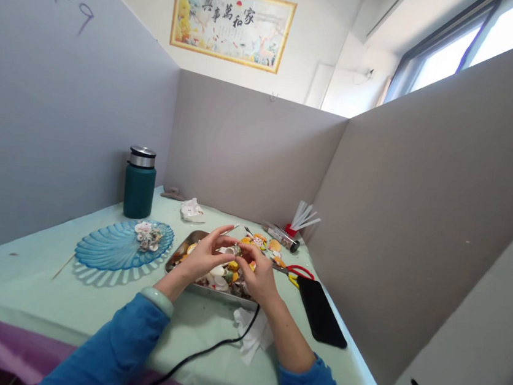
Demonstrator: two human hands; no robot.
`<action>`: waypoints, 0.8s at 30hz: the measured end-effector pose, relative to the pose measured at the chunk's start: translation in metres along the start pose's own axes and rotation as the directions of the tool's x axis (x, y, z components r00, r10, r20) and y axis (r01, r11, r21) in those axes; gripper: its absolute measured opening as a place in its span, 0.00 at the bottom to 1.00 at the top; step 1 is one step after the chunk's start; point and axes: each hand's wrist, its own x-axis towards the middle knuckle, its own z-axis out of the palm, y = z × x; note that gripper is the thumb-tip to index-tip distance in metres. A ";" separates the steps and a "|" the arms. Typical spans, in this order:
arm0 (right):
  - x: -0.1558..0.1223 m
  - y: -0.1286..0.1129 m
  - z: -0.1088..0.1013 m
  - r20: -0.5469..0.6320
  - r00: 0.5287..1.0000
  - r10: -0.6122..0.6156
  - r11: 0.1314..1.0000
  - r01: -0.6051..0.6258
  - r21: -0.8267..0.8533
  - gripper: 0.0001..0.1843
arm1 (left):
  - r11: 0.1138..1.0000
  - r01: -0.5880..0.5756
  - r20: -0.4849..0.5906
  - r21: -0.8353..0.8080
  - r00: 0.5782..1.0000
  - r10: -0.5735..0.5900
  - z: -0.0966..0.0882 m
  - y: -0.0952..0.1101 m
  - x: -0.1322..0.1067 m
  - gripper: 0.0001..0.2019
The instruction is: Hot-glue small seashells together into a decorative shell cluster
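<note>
Over a metal tray (221, 295) filled with shells, my left hand (206, 256) and my right hand (258, 272) meet at the fingertips. Pinched between them is a small greenish-white shell (236, 249), partly covered by the fingers. Thumb and fingers of both hands are closed around it. Mixed white, orange and brown shells (221, 281) fill the tray below. To the left, a blue scalloped plate (105, 243) carries a cluster of small shells (147, 236) at its right side.
A green bottle (139, 188) stands behind the plate. Crumpled tissue (192, 210) lies at the back, more tissue (254, 334) in front. On the right are red-handled scissors (299, 271), a black phone (322, 311), a clear tube (280, 236) and glue sticks (302, 216). A black cable (205, 352) crosses the front.
</note>
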 end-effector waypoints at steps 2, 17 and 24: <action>0.000 0.001 0.001 -0.010 1.000 0.004 1.000 -0.004 -0.029 0.11 | 0.999 0.032 -0.014 -0.042 0.999 -0.032 0.000 -0.001 0.001 0.35; 0.003 -0.001 0.000 -0.043 0.999 -0.004 0.997 0.000 -0.077 0.13 | 0.986 0.087 -0.073 -0.139 0.992 -0.098 0.001 -0.002 0.003 0.38; 0.003 0.001 -0.002 -0.007 1.000 -0.018 0.996 0.017 -0.082 0.15 | 0.998 0.035 -0.082 0.061 0.996 -0.030 -0.002 -0.009 0.005 0.36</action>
